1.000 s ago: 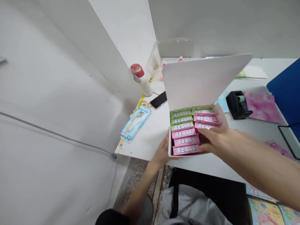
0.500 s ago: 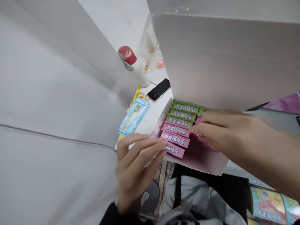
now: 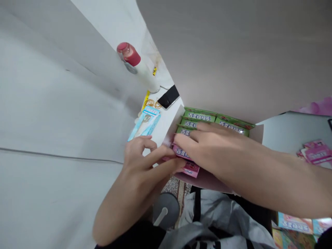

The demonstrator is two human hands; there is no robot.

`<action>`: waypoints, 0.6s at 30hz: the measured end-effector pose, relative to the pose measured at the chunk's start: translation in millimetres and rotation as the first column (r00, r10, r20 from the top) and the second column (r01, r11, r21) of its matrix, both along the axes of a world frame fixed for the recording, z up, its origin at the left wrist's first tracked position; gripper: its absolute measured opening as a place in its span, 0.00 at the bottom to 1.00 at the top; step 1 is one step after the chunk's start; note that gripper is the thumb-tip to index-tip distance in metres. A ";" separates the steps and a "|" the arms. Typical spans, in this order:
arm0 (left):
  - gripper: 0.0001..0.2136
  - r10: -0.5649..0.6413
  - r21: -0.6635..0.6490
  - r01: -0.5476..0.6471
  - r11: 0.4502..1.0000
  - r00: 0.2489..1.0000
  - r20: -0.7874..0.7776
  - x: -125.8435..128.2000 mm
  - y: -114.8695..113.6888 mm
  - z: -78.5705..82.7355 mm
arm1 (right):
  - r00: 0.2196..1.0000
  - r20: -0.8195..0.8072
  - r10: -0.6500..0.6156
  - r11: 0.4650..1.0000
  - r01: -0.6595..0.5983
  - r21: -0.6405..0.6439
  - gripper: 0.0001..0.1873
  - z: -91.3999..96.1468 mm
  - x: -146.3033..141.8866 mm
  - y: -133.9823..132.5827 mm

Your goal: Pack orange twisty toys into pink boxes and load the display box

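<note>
A carton with a white inner wall (image 3: 256, 136) holds rows of small printed boxes, green ones (image 3: 199, 117) at the back and pink ones (image 3: 192, 169) nearer me. My left hand (image 3: 142, 169) is at the near left corner, with thumb and fingers closed on the nearest pink box, which leans a little. Over the same left-hand row lies my right hand (image 3: 207, 143), its fingers curled down among the green and pink boxes. The back of that hand hides most of what it touches and the carton's right part.
The tall white lid (image 3: 220, 62) rises behind the boxes. To the left stand a red-capped bottle (image 3: 145, 74), a phone (image 3: 169, 97) and a blue packet (image 3: 145, 121) by the wall. Pink packets (image 3: 317, 152) lie at right; colourful packs (image 3: 295, 223) are at lower right.
My right hand has moved left from the right-hand row onto the left-hand one. My left hand's fingers have closed on the front pink box, which has tilted. The view has shifted slightly.
</note>
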State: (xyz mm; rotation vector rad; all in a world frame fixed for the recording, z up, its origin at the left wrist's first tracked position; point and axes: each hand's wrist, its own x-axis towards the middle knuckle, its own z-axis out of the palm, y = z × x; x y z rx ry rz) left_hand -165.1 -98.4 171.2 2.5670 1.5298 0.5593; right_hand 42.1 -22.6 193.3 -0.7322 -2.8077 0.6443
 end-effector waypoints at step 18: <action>0.08 0.093 -0.107 -0.075 0.991 0.979 0.181 6.7 -1.5 -5.6 | 0.994 -0.032 -0.103 0.985 0.098 -0.145 0.09 -17.6 -11.1 5.9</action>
